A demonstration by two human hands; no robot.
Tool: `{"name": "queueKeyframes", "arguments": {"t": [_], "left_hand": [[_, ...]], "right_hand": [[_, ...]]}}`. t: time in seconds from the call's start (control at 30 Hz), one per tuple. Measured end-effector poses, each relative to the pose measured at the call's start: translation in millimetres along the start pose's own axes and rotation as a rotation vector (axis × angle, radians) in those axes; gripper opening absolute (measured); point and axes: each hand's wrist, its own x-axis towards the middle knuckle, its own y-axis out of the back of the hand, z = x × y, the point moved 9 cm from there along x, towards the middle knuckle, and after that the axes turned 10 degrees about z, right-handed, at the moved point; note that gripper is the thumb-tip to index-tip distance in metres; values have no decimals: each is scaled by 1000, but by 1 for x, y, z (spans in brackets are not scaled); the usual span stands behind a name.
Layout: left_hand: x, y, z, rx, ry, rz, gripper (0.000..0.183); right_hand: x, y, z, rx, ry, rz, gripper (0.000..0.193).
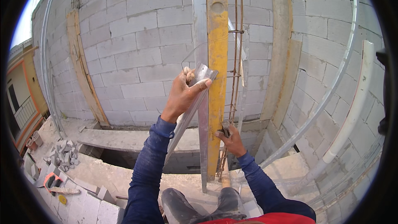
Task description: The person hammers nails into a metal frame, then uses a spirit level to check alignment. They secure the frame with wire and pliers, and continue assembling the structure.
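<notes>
A grey block wall [141, 12] fills the background; below it lies pale concrete [105, 174], with a dark gap [122, 158] left of lower centre and rubble [62, 155] at lower left. Your left hand [184, 93] pinches the top of the channel [183, 122], slanting down-left from the frame's centre. Your right hand [233, 142] curls at the right edge of the upright yellow level [217, 99]; whether it grips firmly, I can't tell. A slipping pinch could drop the channel toward the gap; a knock from it could tip the level.
</notes>
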Motion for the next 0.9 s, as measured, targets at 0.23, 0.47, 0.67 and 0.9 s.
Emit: {"name": "queueKeyframes", "arguments": {"t": [0.23, 0.47, 0.67, 0.9], "left_hand": [[-2, 5, -10, -68, 108, 7, 57], [-1, 12, -8, -10, 51, 31, 48], [-2, 13, -10, -41, 59, 42, 46], [0, 13, -14, -44, 74, 39, 46]], "right_hand": [[2, -4, 1, -47, 9, -41, 31], [4, -9, 8, -31, 35, -50, 31], [4, -8, 8, -27, 33, -51, 30], [5, -9, 9, -19, 14, -51, 30]]}}
